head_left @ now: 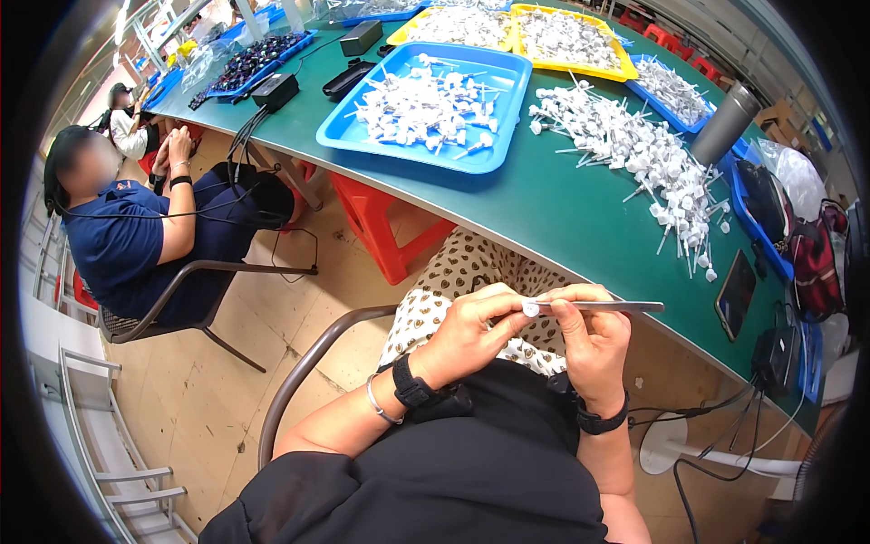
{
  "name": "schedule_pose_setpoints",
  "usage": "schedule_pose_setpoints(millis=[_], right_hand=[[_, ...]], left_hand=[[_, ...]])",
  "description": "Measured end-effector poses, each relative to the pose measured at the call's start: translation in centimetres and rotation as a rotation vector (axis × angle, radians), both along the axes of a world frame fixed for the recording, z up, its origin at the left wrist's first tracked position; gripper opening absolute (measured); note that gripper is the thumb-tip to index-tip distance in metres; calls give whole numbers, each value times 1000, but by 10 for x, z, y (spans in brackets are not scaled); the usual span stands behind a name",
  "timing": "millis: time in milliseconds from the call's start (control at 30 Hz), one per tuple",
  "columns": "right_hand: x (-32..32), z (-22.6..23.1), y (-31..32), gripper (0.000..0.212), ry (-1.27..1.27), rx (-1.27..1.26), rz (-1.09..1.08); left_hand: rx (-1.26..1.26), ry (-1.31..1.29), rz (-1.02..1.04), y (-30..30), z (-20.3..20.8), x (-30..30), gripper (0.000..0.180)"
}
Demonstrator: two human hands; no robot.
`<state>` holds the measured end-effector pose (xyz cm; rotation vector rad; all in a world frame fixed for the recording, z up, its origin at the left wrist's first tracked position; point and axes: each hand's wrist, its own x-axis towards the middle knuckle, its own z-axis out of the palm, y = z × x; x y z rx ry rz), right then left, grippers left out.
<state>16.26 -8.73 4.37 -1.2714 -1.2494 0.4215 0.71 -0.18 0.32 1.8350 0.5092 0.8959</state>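
Pinching a small white cap (530,308) between thumb and forefinger of my left hand (471,331), I keep it over my lap, just short of the green table (544,208). My right hand (594,340) is closed around metal tweezers (603,307) — their tip seems to touch the cap, though it's too small to be sure. Beyond lies a loose pile of white pump parts (634,150), and a blue tray (421,100) holds more. To my left, another person (136,236) sits in a chair.

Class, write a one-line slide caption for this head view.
Left hand pinches a small white part while right hand applies metal tweezers.
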Motion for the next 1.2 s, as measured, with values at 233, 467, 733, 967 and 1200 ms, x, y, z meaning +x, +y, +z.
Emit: schedule_pose_setpoints(millis=[233, 467, 733, 967, 1200], right_hand=[[-4, -4, 1, 6, -72, 6, -84], [-3, 0, 0, 6, -158, 28, -78], [-1, 1, -1, 4, -159, 29, -27], [0, 5, -1, 4, -251, 34, -21], [0, 3, -1, 5, -174, 29, -30]], left_hand=[[101, 1, 34, 1, -2, 2, 18], [100, -18, 30, 1, -3, 2, 19], [93, -16, 12, 0, -2, 1, 19], [101, -21, 19, -1, -4, 2, 16], [93, -27, 5, 1, -3, 2, 15]])
